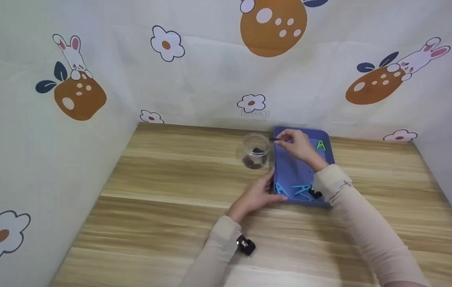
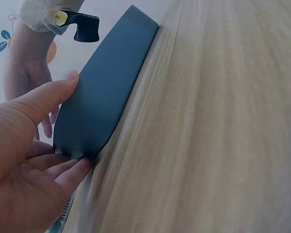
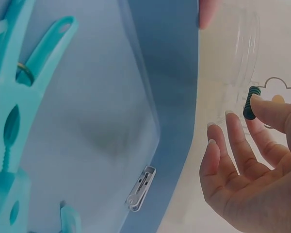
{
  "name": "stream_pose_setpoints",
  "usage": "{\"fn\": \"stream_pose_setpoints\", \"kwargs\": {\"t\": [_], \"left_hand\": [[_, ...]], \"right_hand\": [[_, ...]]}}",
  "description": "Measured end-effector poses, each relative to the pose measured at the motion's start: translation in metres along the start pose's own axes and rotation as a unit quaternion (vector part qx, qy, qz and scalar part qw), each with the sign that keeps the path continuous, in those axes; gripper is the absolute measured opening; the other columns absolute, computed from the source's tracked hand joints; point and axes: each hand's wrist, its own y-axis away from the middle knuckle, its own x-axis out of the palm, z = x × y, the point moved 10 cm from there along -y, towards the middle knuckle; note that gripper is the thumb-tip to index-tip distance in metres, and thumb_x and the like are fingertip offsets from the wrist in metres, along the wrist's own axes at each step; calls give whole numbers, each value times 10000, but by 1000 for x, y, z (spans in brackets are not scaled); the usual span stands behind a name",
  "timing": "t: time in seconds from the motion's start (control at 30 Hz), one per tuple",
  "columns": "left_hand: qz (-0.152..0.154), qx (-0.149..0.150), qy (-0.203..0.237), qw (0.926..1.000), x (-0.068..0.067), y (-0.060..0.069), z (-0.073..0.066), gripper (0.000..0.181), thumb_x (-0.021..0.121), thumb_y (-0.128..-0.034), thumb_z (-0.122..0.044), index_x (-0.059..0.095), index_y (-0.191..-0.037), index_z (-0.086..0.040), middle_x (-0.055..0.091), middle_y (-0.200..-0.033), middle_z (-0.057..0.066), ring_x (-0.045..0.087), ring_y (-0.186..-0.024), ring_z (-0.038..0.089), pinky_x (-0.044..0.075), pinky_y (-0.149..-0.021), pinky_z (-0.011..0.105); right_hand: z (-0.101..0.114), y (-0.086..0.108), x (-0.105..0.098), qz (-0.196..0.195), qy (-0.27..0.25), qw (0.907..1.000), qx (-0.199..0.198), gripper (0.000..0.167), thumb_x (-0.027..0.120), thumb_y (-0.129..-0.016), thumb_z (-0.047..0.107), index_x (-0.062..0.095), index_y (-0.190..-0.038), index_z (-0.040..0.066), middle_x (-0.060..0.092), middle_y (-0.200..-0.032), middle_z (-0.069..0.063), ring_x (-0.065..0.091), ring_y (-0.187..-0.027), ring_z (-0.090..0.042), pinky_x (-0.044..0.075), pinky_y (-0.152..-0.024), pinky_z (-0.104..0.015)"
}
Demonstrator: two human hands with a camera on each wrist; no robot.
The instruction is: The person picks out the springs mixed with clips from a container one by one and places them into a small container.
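My right hand [image 1: 299, 145] pinches a small black ridged piece [image 3: 251, 103] between thumb and forefinger, above the tray's left edge beside the cup. The other fingers are loosely bent. My left hand [image 1: 255, 195] grips the near left corner of the blue tray [image 1: 293, 167], thumb on one side and fingers against its wall [image 2: 102, 87]. Left of the tray stands a clear plastic cup [image 1: 255, 145] with several dark pieces [image 1: 253, 161] inside. Blue clothespins [image 1: 302, 189] lie at the tray's near end; they look teal in the right wrist view.
A green A-shaped thing [image 1: 320, 145] lies in the tray's far right part. A small metal pin clasp [image 3: 141, 188] is inside the tray. The wooden tabletop [image 1: 170, 175] meets patterned cloth walls [image 1: 206, 79] at the back and sides.
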Motion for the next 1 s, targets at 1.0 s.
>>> {"fn": "stream_pose_setpoints", "kwargs": {"t": [1.0], "left_hand": [[32, -60, -48, 10000, 0, -1, 3, 988, 846, -912, -136, 221, -1665, -1, 304, -1704, 202, 451, -1496, 343, 433, -1217, 328]], "right_hand": [[19, -6, 18, -14, -62, 9994, -339, 153, 714, -997, 75, 744, -1078, -52, 759, -1115, -238, 720, -966, -385, 607, -792, -388]]}}
